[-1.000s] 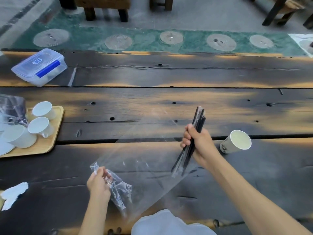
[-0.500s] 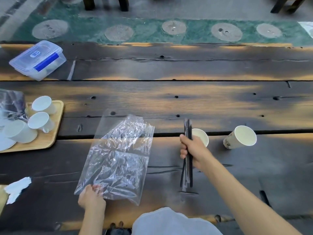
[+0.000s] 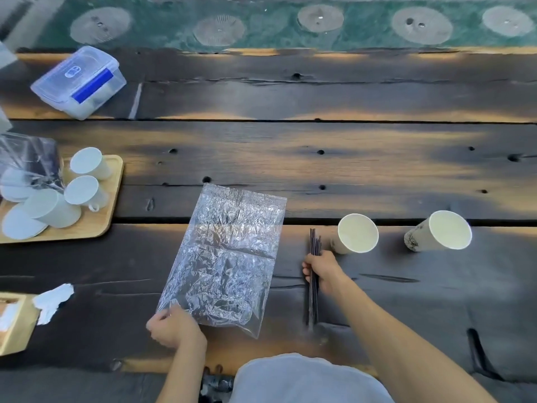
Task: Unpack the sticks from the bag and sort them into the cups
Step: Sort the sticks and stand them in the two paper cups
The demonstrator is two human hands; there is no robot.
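A crinkled clear plastic bag (image 3: 229,257) lies flat on the dark wooden table, with no sticks visible inside. My left hand (image 3: 174,327) pinches its near left corner. My right hand (image 3: 321,271) grips a bundle of thin black sticks (image 3: 314,301), held upright with the lower ends touching the table. Just right of that hand stands a white paper cup (image 3: 357,233), and a second paper cup (image 3: 441,231) stands farther right. Both cups look empty.
A wooden tray (image 3: 96,228) at the left carries several white cups and lids under another plastic bag. A clear lidded box (image 3: 80,82) with a blue label sits at the far left back. White tissue (image 3: 53,301) and a wooden box lie at the near left edge.
The sticks came out of the bag in my right hand and now stand on end on the table. My left hand laid the bag flat. A second cup came into view.
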